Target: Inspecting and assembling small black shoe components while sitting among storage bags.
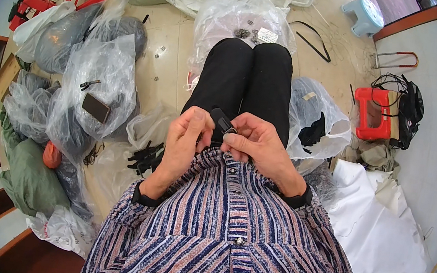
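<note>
Above my lap, my left hand (192, 132) and my right hand (262, 141) are close together with curled fingers. Between them is a short piece of black strap (221, 119), with what looks like a small dark metal buckle (229, 131) near its lower end. My right thumb and fingers pinch it at the buckle. The left fingers close against the strap's other side, where their tips are partly hidden. Left of my thigh lies a bunch of black straps (145, 158). More black pieces (313, 132) sit in an open clear bag (342, 132) at my right.
Small metal rings (242, 33) and a white label (268, 35) lie on clear plastic (213, 15) beyond my knees. Filled bags with a phone (95, 108) on top stand at left. A red stool (369, 116), white cloth (373, 231) and blue stool (363, 16) are at right.
</note>
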Available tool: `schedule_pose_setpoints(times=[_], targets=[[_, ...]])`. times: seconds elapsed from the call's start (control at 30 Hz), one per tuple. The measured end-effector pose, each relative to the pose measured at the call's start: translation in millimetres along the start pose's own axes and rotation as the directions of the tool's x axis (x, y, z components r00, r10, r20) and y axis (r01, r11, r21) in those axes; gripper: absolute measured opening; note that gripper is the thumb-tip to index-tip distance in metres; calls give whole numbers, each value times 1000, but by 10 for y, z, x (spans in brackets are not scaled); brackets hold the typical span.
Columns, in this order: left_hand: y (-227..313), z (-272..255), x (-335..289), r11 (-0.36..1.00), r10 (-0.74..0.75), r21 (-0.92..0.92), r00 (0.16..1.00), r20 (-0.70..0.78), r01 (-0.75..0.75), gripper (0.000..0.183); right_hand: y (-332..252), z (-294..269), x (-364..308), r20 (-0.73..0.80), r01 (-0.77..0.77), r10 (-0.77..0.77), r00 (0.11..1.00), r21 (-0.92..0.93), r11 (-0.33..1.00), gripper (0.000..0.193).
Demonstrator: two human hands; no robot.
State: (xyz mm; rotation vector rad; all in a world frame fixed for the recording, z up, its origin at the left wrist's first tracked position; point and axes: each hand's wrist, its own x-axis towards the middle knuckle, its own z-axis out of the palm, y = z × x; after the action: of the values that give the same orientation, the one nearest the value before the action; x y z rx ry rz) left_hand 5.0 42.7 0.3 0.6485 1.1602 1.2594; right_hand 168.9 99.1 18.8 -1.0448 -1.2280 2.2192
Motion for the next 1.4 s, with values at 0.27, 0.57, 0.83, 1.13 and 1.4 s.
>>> schedule_pose_setpoints(times=[0.27,0.57,0.83,1.13,1.4], targets=[[68,46,30,989,-65,133,997,-50,71,22,8,-47,5,85,-24,25,996,-20,1000,14],[206,-182,-164,616,420,709,905,75,-344,11,-27,200,174,6,-101,111,994,-361,927,16],[-272,-2172,-768,990,-105,-19,630,-769,142,24,13,-12,189,-80,-51,24,996,-363,930,18],[-2136,-2919,-1074,809,-576,-410,428,-696,422,28,92,-156,110,-200,-87,16,980,-351,932,20],[-2093,-3058,-965,762,-500,-645,688,-525,61,21,231,-218,234,-219,-41,-199,955,-763,645,14]])
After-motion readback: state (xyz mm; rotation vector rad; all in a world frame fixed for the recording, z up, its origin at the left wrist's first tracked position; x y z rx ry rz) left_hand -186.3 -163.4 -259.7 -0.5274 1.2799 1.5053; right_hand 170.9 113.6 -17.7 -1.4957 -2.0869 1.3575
